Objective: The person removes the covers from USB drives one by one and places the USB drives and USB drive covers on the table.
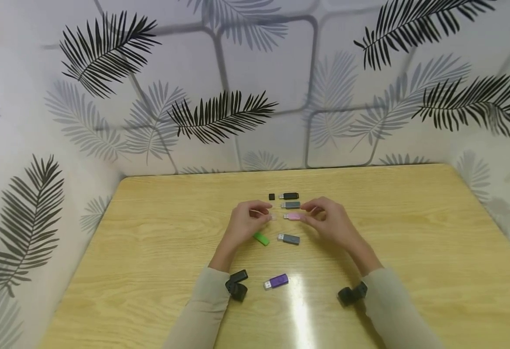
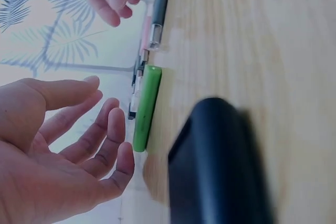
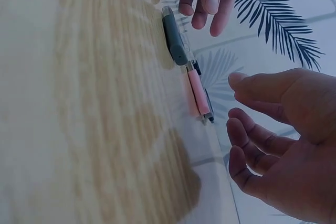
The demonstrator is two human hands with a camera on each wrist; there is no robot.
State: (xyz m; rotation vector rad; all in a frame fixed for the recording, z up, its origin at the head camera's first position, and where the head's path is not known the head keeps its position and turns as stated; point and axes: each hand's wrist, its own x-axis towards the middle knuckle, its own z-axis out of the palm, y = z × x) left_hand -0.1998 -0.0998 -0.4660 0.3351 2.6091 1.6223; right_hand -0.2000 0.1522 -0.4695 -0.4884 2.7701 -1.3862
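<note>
Above the wooden table my left hand (image 1: 247, 220) has its fingers loosely bent, holding nothing that shows; a small clear cap (image 1: 274, 216) lies right at its fingertips. Partly hidden beneath that hand is a green USB stick (image 1: 261, 238). My right hand (image 1: 328, 219) hovers by the back ends of a pink USB stick (image 1: 293, 216) and a grey-blue USB stick (image 1: 290, 205), its fingertips overlapping them in the head view. In the right wrist view, the right fingers are relaxed and stand apart from the pink stick. Between the hands lies a grey USB stick (image 1: 288, 239), plug to the left.
A black USB stick (image 1: 289, 196) lies at the back of the row, its small black cap (image 1: 271, 197) to its left. Closer to me is a purple USB stick (image 1: 276, 281) beside a bright reflection. A leaf-patterned wall covering (image 1: 272, 140) rises behind the table (image 1: 159, 232).
</note>
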